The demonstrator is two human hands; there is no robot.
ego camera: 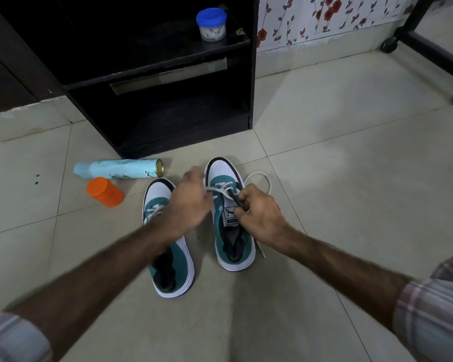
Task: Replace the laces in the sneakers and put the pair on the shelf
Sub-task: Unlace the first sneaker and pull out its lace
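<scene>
Two teal-and-white sneakers stand on the tiled floor, toes pointing away from me. The left sneaker (179,267) is partly hidden under my left forearm. The right sneaker (224,176) has a white lace (259,176) looping out to its right and trailing back beside the sole. My right hand (259,218) pinches the lace over the tongue. My left hand (187,205) hovers over the eyelets, blurred, its fingers touching the lace near the toe end. The black shelf unit (168,118) stands just beyond the shoes.
A pale blue spray can (115,169) lies on its side left of the shoes, with an orange-lidded jar (105,192) beside it. A blue-lidded tub (211,24) sits on the upper shelf. Black furniture legs with castors (389,44) stand at far right.
</scene>
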